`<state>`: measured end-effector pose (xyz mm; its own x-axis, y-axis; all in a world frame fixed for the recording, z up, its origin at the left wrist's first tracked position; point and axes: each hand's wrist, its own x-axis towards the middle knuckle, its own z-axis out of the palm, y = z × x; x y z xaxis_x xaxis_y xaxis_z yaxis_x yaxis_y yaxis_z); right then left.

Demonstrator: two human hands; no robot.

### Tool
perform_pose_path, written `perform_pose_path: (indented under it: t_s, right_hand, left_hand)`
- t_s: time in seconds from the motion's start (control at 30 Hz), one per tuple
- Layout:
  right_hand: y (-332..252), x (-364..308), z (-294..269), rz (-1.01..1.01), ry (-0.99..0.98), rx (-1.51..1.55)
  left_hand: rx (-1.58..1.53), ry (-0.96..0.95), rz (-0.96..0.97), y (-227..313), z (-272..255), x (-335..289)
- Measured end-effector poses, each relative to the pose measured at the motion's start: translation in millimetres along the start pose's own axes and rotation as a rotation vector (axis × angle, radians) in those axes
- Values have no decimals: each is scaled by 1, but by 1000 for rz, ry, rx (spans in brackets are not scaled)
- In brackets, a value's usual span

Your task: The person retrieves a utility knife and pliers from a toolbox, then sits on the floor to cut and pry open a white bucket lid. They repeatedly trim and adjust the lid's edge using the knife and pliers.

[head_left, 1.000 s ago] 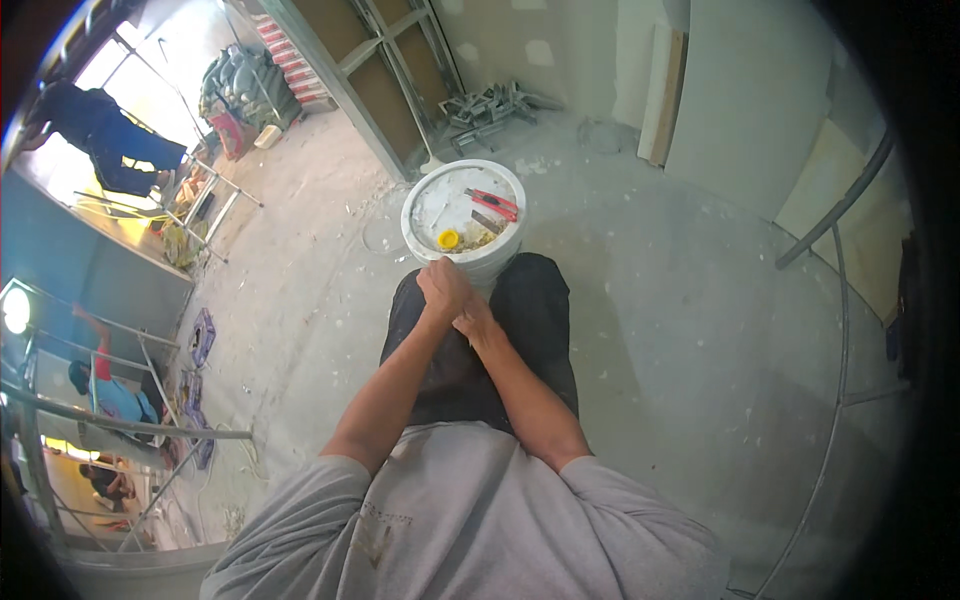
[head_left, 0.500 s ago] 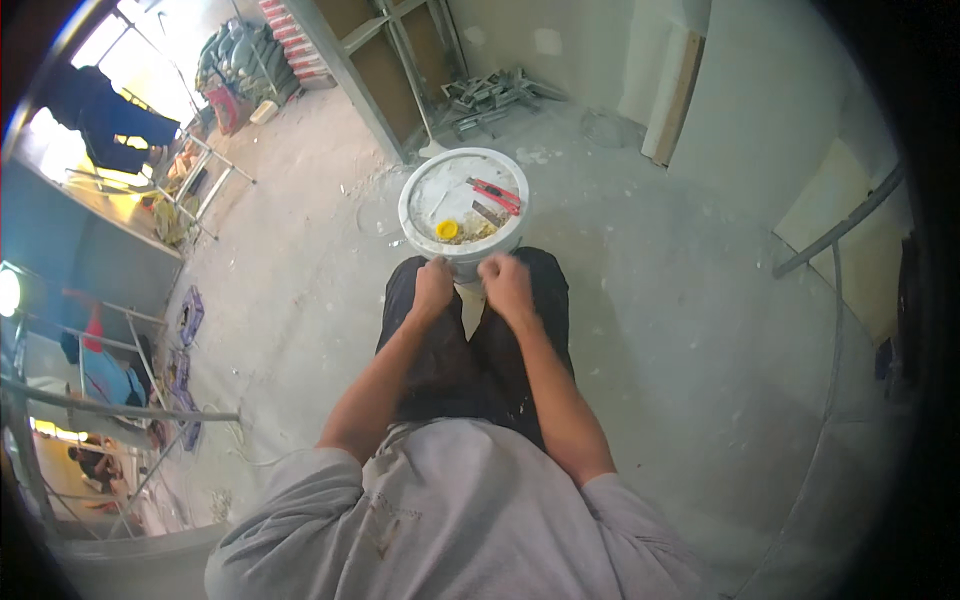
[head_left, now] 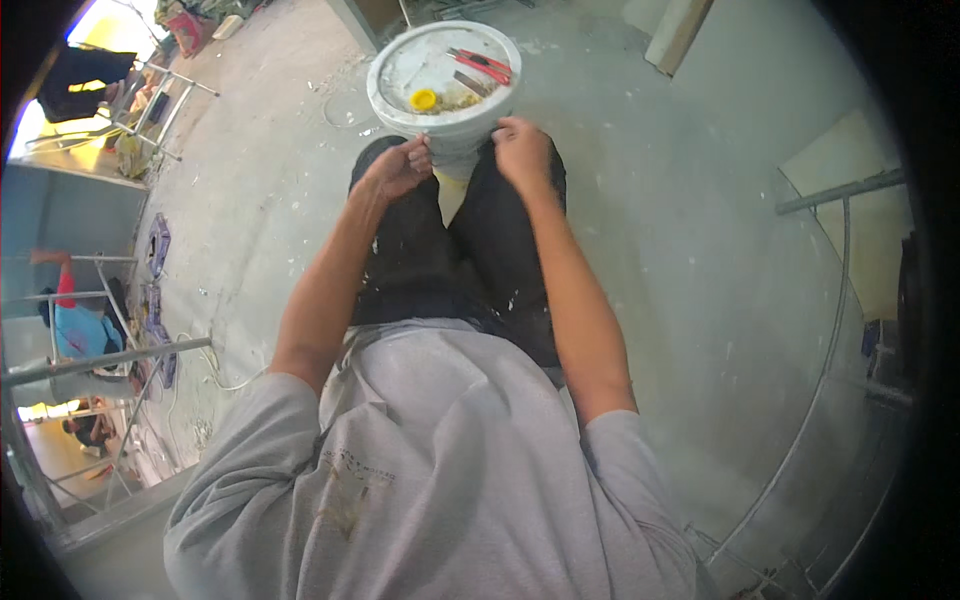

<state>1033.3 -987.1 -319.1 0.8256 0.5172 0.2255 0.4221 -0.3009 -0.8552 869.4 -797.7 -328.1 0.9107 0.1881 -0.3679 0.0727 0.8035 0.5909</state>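
Note:
In front of my knees stands a round white bucket (head_left: 378, 95) with its lid on. On the lid lie a red utility knife (head_left: 480, 66), a short flat strip (head_left: 471, 84), a yellow round cap (head_left: 423, 100) and some crumbly debris (head_left: 458, 102). My left hand (head_left: 402, 168) is by the near left side of the bucket, over my knee, its fingers curled in. Opposite it, my right hand (head_left: 524, 155) is closed beside the near right rim, thumb and forefinger together. Whatever either hand pinches, if anything, is too small to make out.
Metal scaffold frames (head_left: 175, 110) stand on the left, where other people (head_left: 85, 325) are at work. Purple objects (head_left: 158, 245) and a pale cable (head_left: 215, 370) lie on the dusty floor. A metal pipe (head_left: 840, 192) juts in at the right, near a leaning board (head_left: 845, 160).
The view has tilted, so the bucket and my legs sit higher in the picture. My hands have moved apart toward the bucket's two sides, and my left hand has turned its palm up.

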Motion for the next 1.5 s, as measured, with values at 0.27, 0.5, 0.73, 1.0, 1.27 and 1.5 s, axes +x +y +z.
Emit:
perform_pose_path:
  t_s: [0.27, 0.5, 0.73, 1.0, 1.27, 1.5]
  right_hand:
    - [-19, -76, 42, -267, -139, -335]
    - [-26, -13, 21, -367, 91, -141]
    - [-61, 94, 42, -535, -129, -253]
    - [-64, 101, 84, -480, -402, -377]
    - [-55, 121, 58, -587, -195, -648]
    - [-51, 130, 59, -664, -256, -733]
  left_hand:
    - [-48, 55, -26, -7, 4, 0]
    - [-173, -28, 36, -13, -14, 2]
    - [-325, -125, 163, -40, -7, 11]
    - [-377, -158, 181, -45, -8, 9]
    - [-349, -74, 195, -46, -4, 10]
    - [-315, -44, 200, -45, -3, 5]
